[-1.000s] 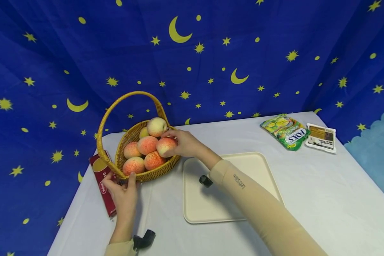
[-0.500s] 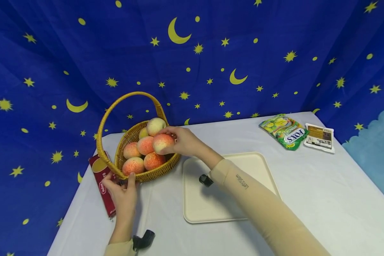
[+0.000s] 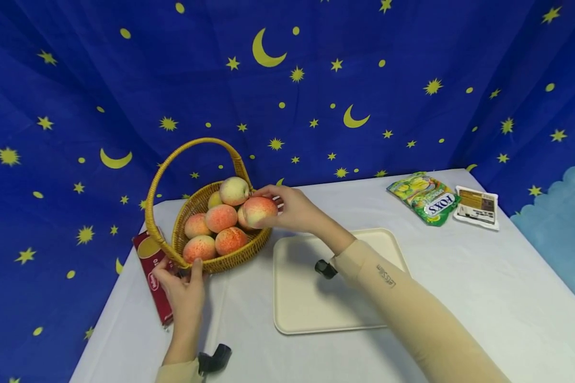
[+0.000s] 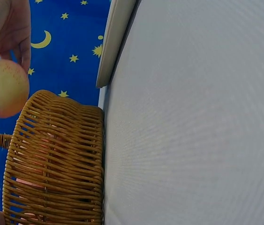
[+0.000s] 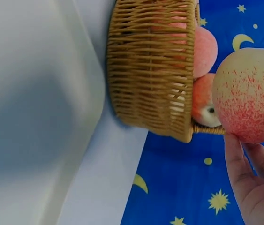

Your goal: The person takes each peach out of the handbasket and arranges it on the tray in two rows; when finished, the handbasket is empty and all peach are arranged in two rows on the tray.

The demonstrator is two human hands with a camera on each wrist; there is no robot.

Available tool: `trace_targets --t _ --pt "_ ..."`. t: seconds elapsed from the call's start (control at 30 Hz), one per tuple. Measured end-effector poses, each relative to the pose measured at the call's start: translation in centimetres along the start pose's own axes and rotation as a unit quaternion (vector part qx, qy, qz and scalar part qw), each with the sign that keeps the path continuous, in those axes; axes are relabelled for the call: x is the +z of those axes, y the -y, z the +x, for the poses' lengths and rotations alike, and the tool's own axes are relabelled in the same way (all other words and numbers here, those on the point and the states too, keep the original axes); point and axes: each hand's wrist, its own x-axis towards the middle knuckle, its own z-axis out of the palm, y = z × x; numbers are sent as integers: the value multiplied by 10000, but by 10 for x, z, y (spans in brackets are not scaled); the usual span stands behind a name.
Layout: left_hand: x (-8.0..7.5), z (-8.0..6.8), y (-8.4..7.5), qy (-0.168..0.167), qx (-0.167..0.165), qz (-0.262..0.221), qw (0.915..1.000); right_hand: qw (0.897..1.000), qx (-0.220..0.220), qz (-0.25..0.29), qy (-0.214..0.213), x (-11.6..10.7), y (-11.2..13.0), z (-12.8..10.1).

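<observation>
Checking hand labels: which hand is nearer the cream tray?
Right. The right hand holds a peach just beyond the tray's far-left corner; the left hand grips the basket's near rim, farther left.

peaches, round, pink-and-yellow: 7 — 1 lifted (image 3: 260,211), 6 in basket (image 3: 221,217) | woven yellow wicker handled basket (image 3: 230,260): 1 | cream square plastic tray (image 3: 302,303): 1 | red flat packet (image 3: 154,274): 1 | green sweet bag (image 3: 424,197): 1 | white-and-brown sachet (image 3: 477,206): 1
</observation>
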Motion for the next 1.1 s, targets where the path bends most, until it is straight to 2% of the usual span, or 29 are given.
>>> trace_targets --t 0.23,0.53,1.1 --pt "0 0 -1 -83 -27 63 9999 9999 -33 95 -5 -4 -13 -13" --pt "1 0 -1 -10 -41 111 9999 10000 -33 53 -4 -6 -29 -37" --pt "0 1 -1 2 -42 -2 10000 9995 170 -236 75 6 -54 -69"
